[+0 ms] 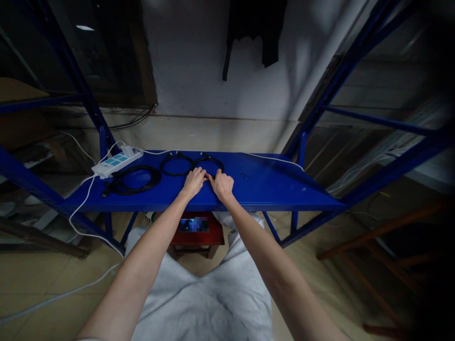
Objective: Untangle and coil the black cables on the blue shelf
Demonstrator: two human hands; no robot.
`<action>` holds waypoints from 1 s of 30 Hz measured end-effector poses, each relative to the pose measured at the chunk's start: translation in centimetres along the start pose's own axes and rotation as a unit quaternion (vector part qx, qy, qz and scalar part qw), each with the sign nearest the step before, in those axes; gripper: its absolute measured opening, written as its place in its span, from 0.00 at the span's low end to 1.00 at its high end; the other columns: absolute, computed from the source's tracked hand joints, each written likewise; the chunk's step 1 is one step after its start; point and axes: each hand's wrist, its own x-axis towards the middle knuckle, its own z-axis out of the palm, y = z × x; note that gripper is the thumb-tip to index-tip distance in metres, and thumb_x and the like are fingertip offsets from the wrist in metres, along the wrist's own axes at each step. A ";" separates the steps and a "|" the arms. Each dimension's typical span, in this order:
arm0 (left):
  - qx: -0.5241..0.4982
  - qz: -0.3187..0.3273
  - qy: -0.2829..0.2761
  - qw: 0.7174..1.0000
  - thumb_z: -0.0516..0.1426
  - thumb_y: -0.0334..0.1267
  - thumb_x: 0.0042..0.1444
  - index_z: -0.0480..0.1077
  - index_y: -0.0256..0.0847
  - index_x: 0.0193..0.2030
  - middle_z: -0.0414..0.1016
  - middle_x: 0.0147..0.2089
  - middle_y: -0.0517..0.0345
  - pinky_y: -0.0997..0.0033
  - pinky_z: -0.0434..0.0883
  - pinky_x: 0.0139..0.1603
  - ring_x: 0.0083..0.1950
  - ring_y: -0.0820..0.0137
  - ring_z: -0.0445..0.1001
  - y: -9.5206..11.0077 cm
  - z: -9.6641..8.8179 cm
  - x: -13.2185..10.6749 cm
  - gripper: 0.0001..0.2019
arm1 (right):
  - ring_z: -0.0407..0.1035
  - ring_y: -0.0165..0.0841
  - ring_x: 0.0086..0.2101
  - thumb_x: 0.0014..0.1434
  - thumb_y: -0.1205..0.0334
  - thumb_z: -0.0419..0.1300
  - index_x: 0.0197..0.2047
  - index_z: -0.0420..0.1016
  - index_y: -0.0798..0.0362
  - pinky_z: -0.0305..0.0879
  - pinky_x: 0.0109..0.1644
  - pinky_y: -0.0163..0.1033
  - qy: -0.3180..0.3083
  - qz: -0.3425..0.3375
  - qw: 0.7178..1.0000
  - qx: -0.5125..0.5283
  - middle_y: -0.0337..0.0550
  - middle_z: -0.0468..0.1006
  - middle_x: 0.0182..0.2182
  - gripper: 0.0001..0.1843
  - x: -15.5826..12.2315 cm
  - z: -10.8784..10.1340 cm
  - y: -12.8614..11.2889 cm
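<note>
Meeting at the near side of the rightmost black cable coil (218,162), the left hand (194,183) and right hand (223,185) are seen with fingers curled; whether cable is gripped by either can't be told. On the blue shelf (265,184), that coil is followed leftward by the middle coil (177,174), the left coil (155,179) and a white power strip (113,165).
</note>
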 end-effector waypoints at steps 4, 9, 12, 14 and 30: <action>-0.009 0.006 -0.006 1.000 0.50 0.36 0.69 0.69 0.39 0.53 0.69 0.55 0.44 0.59 0.69 0.58 0.58 0.58 0.69 0.0 0.2 -0.3 0.11 | 0.77 0.47 0.45 0.72 0.42 0.41 0.49 0.74 0.59 0.66 0.50 0.45 -0.003 0.005 1.000 -0.001 0.63 0.81 0.42 0.31 0.1 0.2 0.1; -0.032 -0.009 -0.015 0.999 0.46 0.32 0.70 0.67 0.39 0.56 0.67 0.59 0.44 0.62 0.71 0.58 0.59 0.60 0.68 0.0 0.5 -0.6 0.13 | 0.77 0.46 0.45 0.73 0.44 0.42 0.48 0.76 0.58 0.66 0.50 0.45 -0.007 -0.003 1.000 -0.004 0.61 0.81 0.43 0.30 0.2 0.2 0.3; -0.046 -0.008 -0.023 0.999 0.45 0.31 0.69 0.67 0.39 0.57 0.67 0.59 0.45 0.62 0.71 0.60 0.59 0.61 0.68 -0.1 0.7 -0.6 0.15 | 0.77 0.45 0.46 0.74 0.48 0.41 0.50 0.74 0.57 0.66 0.50 0.44 -0.018 -0.026 0.999 -0.001 0.59 0.81 0.43 0.27 0.2 0.2 0.3; -0.057 -0.007 -0.025 0.998 0.45 0.30 0.69 0.67 0.39 0.58 0.67 0.59 0.44 0.61 0.70 0.60 0.59 0.60 0.68 -0.2 0.8 -0.6 0.16 | 0.77 0.44 0.46 0.75 0.50 0.39 0.53 0.72 0.56 0.66 0.51 0.43 -0.025 -0.032 0.999 -0.003 0.58 0.81 0.43 0.25 0.2 0.1 0.3; -0.081 -0.016 -0.029 0.996 0.44 0.29 0.68 0.66 0.40 0.62 0.66 0.62 0.44 0.59 0.69 0.63 0.62 0.60 0.67 -0.3 0.6 -0.5 0.19 | 0.75 0.41 0.48 0.75 0.59 0.38 0.59 0.63 0.53 0.66 0.47 0.39 -0.065 -0.114 0.991 -0.002 0.56 0.78 0.51 0.19 -0.1 -1.3 0.2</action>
